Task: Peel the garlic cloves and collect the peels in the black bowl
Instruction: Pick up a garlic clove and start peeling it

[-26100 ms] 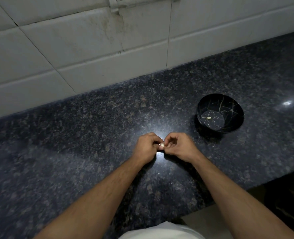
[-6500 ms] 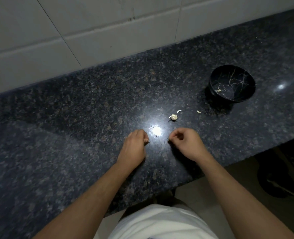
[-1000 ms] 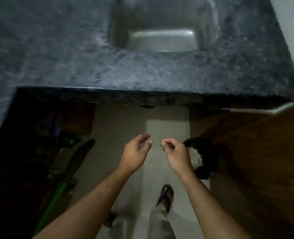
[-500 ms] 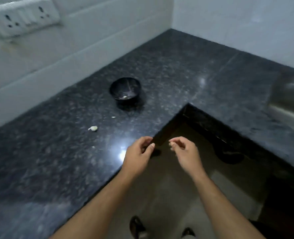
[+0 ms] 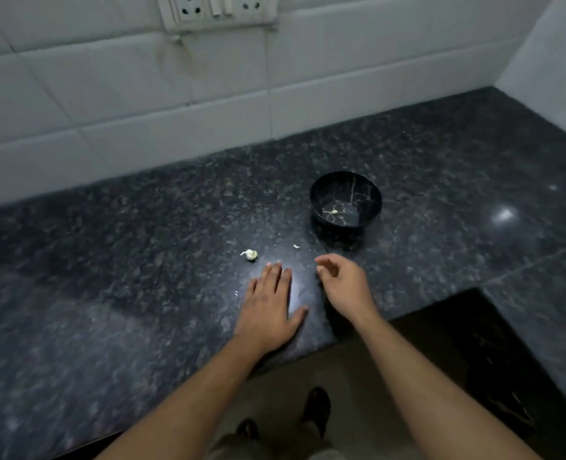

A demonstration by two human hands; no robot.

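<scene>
The left hand [image 5: 268, 303] is laid flat, fingers spread, on the surface [image 5: 125, 260]; a small pale bit, possibly peel, is pinched by the right hand [image 5: 341, 280] near the black bowl [image 5: 321, 194]. A garlic clove [image 5: 251, 254] is seen just beyond the left hand.

Dim, soft blur — glare on countertop [image 5: 503, 214]

A home kitchen: a dark speckled granite bench [image 5: 142, 260] turns an L-shaped corner under a wall of white tiles [image 5: 142, 94], a bank of wall sockets [image 5: 215, 8] sits above it, and a garlic clove [image 5: 251, 254] lies near a black bowl [image 5: 321, 194].
</scene>
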